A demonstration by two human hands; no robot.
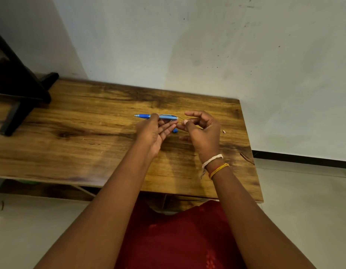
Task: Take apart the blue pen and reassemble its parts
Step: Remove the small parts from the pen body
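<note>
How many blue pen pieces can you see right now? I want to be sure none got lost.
2: the blue pen body held in the left hand, and a small blue piece below its fingers. Others may be hidden by the hands.

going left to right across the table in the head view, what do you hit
dark stand → blue pen tip → left hand → right hand → small white piece

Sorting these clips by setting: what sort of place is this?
Probably a plain room at home, not a workshop: a low wood-grain table stands against a scuffed white painted wall on a pale tiled floor, and dark wooden furniture rests on the tabletop.
</note>
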